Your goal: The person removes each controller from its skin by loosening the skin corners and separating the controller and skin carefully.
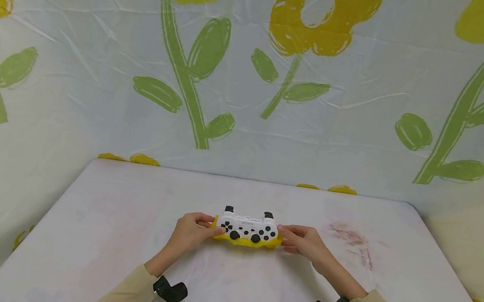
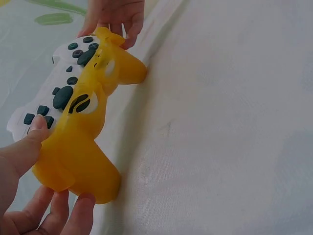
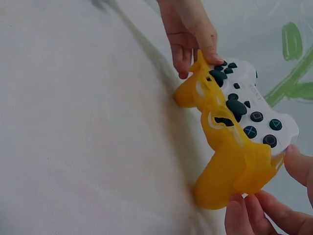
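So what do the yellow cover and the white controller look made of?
The yellow cover looks like soft silicone or rubber: matte, slightly translucent, flexing away from the body where the hands peel it. The white controller looks like hard moulded plastic with a smooth, faintly glossy shell and dark buttons.

The head view looks forward and down from above the near edge of the table (image 1: 110,236), taking in the whole tabletop and the flower-printed backdrop (image 1: 92,65) beyond; it stands farthest from the work. The left wrist view sits low and close beside the left hand (image 2: 29,196), facing across toward the right hand (image 2: 115,17). The right wrist view mirrors it, close beside the right hand (image 3: 274,210), facing the left hand (image 3: 188,34). All three views share the game controller (image 1: 248,226) in its yellow cover (image 2: 83,147); the wrist views appear rolled sideways.
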`<state>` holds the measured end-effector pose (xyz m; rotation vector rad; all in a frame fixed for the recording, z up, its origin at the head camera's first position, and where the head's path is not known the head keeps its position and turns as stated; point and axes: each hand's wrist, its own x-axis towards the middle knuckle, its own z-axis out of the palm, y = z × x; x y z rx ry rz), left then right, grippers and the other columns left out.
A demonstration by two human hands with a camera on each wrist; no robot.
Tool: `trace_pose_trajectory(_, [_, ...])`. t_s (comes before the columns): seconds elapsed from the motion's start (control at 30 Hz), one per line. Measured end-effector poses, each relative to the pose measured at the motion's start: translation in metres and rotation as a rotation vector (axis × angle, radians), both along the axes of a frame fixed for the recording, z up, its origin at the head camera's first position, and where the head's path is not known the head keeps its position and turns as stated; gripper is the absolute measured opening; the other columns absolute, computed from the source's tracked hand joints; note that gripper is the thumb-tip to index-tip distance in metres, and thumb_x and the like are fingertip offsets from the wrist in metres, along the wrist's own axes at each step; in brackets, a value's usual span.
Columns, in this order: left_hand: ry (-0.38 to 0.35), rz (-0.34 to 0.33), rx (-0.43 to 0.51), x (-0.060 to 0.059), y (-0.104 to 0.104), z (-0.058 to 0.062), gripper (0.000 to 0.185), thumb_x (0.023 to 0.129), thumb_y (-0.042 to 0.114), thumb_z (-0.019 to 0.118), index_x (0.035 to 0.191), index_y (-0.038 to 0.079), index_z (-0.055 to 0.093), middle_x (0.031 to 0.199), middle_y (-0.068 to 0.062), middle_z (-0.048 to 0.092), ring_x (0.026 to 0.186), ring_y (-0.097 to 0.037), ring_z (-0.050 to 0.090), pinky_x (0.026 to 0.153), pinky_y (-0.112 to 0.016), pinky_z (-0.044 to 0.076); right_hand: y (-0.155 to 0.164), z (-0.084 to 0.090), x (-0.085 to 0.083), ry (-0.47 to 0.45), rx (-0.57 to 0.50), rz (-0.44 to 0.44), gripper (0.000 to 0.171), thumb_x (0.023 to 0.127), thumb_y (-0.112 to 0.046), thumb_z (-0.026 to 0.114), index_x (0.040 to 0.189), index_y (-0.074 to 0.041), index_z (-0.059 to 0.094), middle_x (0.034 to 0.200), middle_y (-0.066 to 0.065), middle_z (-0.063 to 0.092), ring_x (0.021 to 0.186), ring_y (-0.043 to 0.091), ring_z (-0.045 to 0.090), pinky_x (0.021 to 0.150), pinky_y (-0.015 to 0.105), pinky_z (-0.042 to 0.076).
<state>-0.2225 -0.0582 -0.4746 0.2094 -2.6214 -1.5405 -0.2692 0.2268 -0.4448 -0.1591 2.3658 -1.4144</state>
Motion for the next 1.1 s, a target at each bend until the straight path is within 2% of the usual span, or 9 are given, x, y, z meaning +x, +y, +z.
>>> trace_pose_trajectory(0.27, [-0.018, -0.054, 0.105, -0.002, -0.003, 0.0, 0.046, 0.074, 0.023, 0.083, 0.107, -0.005, 0.067, 0.093, -0.016, 0.071, 0.071, -0.013, 0.067, 0.064, -0.025, 0.056, 0.0, 0.002, 0.003, -0.137, -0.083, -0.001, 0.066, 0.089, -0.041, 0.066, 0.132, 0.008, 0.052, 0.116, 0.014, 0.066, 0.091, 0.013, 0.064, 0.083, 0.028, 0.056])
trace_pose_trajectory(0.5, [-0.008, -0.091, 0.114, -0.005, -0.008, -0.002, 0.042, 0.077, 0.02, 0.081, 0.107, -0.006, 0.068, 0.097, -0.018, 0.072, 0.08, -0.018, 0.069, 0.067, -0.025, 0.056, 0.007, -0.001, 0.0, -0.221, -0.236, 0.021, 0.059, 0.091, -0.027, 0.067, 0.132, 0.011, 0.05, 0.101, 0.001, 0.068, 0.085, 0.008, 0.063, 0.08, 0.023, 0.056])
trace_pose_trajectory(0.77, [-0.076, -0.081, 0.181, -0.007, -0.014, -0.007, 0.042, 0.079, 0.018, 0.079, 0.114, -0.003, 0.067, 0.102, -0.013, 0.07, 0.085, -0.012, 0.063, 0.072, -0.023, 0.054, 0.01, 0.0, -0.001, -0.319, -0.362, 0.083, 0.049, 0.093, -0.019, 0.063, 0.13, 0.011, 0.052, 0.096, -0.002, 0.068, 0.084, 0.006, 0.061, 0.077, 0.018, 0.055])
trace_pose_trajectory(0.97, [-0.117, -0.119, 0.246, -0.008, -0.018, -0.007, 0.041, 0.082, 0.014, 0.076, 0.119, -0.001, 0.065, 0.1, -0.009, 0.068, 0.082, -0.009, 0.06, 0.074, -0.025, 0.054, 0.013, 0.001, -0.006, -0.368, -0.33, 0.145, 0.047, 0.096, -0.02, 0.059, 0.131, 0.011, 0.051, 0.097, -0.002, 0.066, 0.089, 0.009, 0.06, 0.08, 0.018, 0.054])
trace_pose_trajectory(1.1, [-0.131, -0.144, 0.304, -0.01, -0.02, -0.007, 0.041, 0.084, 0.01, 0.073, 0.121, -0.004, 0.063, 0.099, -0.009, 0.069, 0.08, -0.007, 0.062, 0.076, -0.026, 0.055, 0.01, 0.005, -0.009, -0.397, -0.289, 0.138, 0.041, 0.096, -0.021, 0.059, 0.125, 0.008, 0.058, 0.096, 0.0, 0.065, 0.088, 0.011, 0.06, 0.082, 0.02, 0.054])
